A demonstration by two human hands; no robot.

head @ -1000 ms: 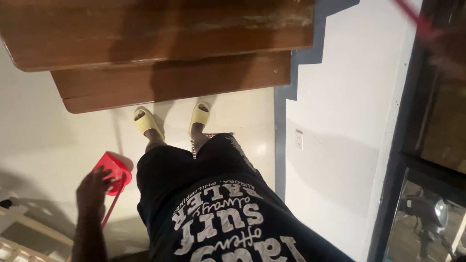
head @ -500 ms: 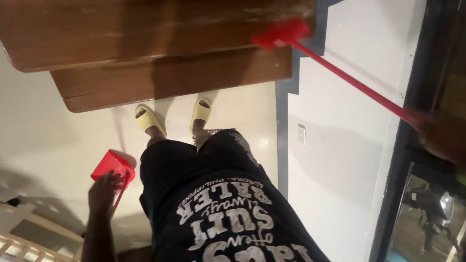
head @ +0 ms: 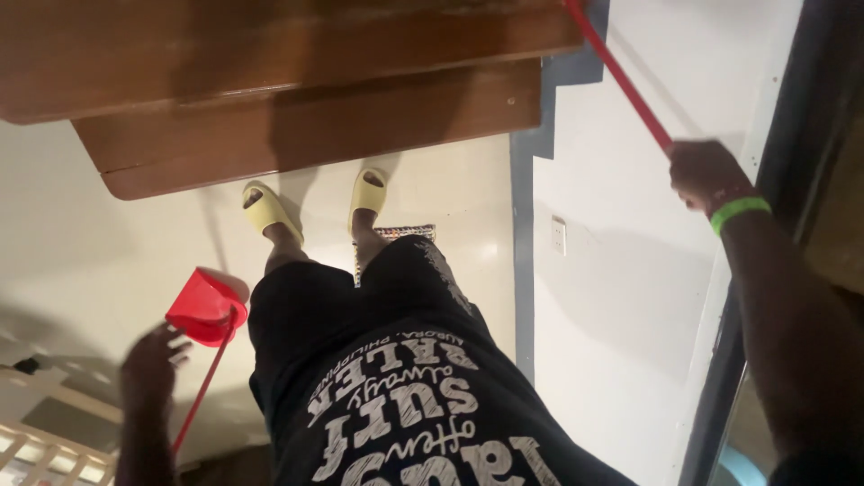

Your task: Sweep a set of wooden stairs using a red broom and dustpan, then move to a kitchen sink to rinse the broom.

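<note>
Fingers, left hand [head: 151,367]: curled around the upper part of the thin red handle of a red plastic dustpan [head: 203,307]; some fingers look loosely spread, so how firm the hold is cannot be told.
Fingers, right hand [head: 705,173]: closed around the long red stick of a broom [head: 619,74], gripped partway along its length; a green band circles the wrist just below.
Dustpan position: hangs low at the left side, beside the thigh in the black shorts, its pan just above and ahead of the left fingers, its handle running down past them; it appears to hang clear of the pale glossy floor [head: 99,225].
Broom position: the stick slants up and away from the right fingers toward the brown wooden stair steps [head: 297,117]; its brush end lies beyond the top edge and is not visible.
Stage of work: both tools are in hand and the person stands in yellow slippers [head: 369,193] at the foot of the stairs; no gathered dirt shows on the steps, on the floor or in the pan, so, as a judgement, collecting into the pan is not yet done.
Surroundings: a white wall [head: 621,297] with a small socket stands to the right.
</note>
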